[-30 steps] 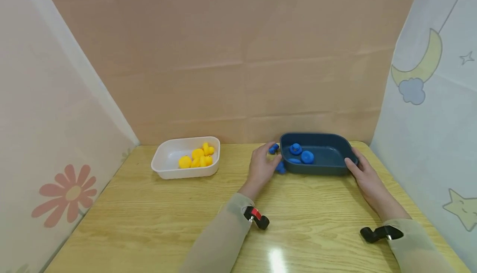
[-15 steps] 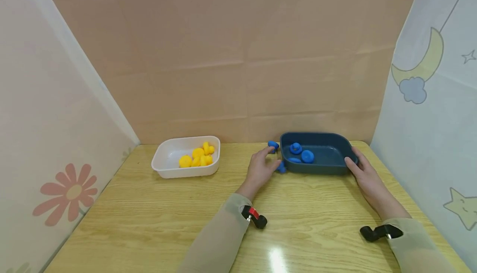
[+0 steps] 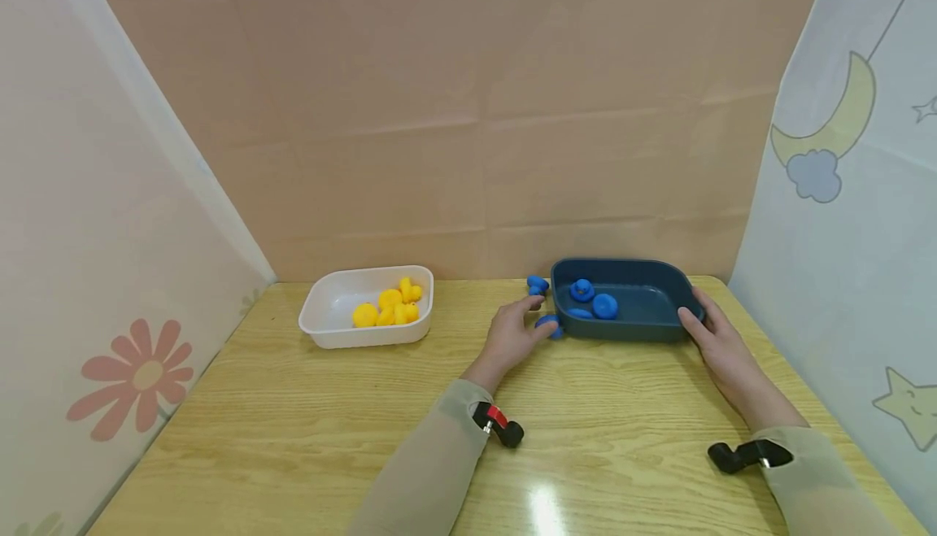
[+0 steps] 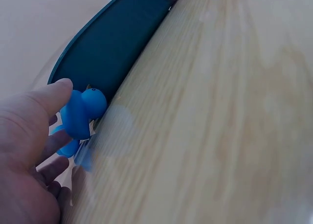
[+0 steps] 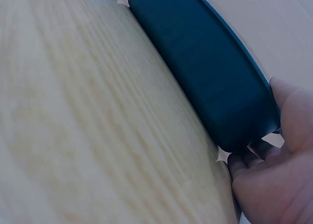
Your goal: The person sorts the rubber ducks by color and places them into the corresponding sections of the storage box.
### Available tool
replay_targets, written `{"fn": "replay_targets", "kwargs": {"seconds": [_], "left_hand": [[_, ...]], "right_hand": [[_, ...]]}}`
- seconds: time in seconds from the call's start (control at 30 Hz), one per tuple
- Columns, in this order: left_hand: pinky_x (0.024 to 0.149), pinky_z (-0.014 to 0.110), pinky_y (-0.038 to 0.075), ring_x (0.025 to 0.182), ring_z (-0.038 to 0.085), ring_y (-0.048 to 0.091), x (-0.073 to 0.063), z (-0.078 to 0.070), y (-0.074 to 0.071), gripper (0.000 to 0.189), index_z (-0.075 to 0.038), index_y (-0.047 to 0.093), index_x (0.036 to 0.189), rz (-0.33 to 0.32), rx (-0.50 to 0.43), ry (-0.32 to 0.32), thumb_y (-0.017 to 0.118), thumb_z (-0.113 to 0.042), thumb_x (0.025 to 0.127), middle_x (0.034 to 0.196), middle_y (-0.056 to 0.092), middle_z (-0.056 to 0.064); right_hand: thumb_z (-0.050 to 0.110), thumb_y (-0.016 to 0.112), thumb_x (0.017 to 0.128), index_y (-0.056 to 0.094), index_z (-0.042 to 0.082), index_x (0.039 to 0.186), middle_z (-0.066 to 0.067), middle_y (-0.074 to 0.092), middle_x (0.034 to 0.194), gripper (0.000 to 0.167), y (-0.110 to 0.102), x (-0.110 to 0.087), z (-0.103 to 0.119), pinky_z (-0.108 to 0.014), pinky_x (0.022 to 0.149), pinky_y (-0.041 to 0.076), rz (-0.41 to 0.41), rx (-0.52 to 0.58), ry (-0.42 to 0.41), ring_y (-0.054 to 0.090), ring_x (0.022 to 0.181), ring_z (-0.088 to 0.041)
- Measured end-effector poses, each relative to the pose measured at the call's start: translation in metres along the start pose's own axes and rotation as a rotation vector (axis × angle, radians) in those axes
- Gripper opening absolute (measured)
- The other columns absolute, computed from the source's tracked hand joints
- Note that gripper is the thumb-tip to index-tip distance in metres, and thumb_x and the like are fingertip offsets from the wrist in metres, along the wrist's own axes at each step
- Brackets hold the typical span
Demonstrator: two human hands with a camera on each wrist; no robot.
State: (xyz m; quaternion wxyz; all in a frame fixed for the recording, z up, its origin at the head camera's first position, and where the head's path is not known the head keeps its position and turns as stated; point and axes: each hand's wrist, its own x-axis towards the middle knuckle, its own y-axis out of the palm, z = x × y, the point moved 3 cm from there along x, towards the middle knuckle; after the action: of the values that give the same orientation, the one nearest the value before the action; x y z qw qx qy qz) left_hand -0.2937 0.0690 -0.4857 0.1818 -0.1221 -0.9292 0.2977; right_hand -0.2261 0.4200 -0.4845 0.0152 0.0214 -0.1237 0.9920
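My left hand (image 3: 510, 333) is beside the left end of a dark blue tray (image 3: 629, 331), thumb and fingers around a small blue toy duck (image 4: 76, 115). In the left wrist view the thumb lies against the duck's body; the fingers' contact is partly hidden. Just beyond those fingers, another blue toy duck (image 3: 537, 283) lies on the table. My right hand (image 3: 725, 357) grips the tray's right end, thumb at the rim and fingers round the outside. Inside the tray are several blue toys, including a blue duck (image 3: 581, 289) and a round blue piece (image 3: 604, 307).
A white tray (image 3: 329, 339) stands at the back left, with several yellow toys (image 3: 390, 300) in its right half. The wooden table (image 3: 351, 430) ends at a brown paper-like backdrop (image 3: 468, 129). Printed panels border both sides.
My left hand has drawn slightly back and down from the farther blue duck, towards the nearer one, which has shifted and turned a little. The right hand keeps its hold on the tray.
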Motion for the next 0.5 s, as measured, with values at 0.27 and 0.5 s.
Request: {"fn": "replay_targets", "kwargs": {"seconds": [0.27,0.5], "left_hand": [[0.124,0.05,0.04,0.14,0.029,0.062,0.0012,0.0012,0.0011,0.058,-0.01,0.064,0.155,0.023,0.08,0.04,0.078,-0.037,0.106,0.142,0.074,0.005],[0.124,0.049,0.04,0.138,0.029,0.062,-0.0006,0.0016,0.0005,0.058,-0.01,0.065,0.155,0.036,0.109,0.051,0.078,-0.037,0.105,0.139,0.075,0.005]], "right_hand": [[0.045,0.048,0.119,-0.007,0.028,0.178,-0.011,-0.022,0.18,0.083,0.0,-0.0001,0.0001,-0.007,0.12,0.008,0.001,0.015,-0.006,-0.021,0.165,-0.028],[0.045,0.048,0.118,-0.007,0.028,0.178,-0.012,-0.022,0.18,0.083,-0.0001,0.0,-0.0002,-0.008,0.121,0.008,0.002,0.016,-0.004,-0.021,0.165,-0.028]]}}
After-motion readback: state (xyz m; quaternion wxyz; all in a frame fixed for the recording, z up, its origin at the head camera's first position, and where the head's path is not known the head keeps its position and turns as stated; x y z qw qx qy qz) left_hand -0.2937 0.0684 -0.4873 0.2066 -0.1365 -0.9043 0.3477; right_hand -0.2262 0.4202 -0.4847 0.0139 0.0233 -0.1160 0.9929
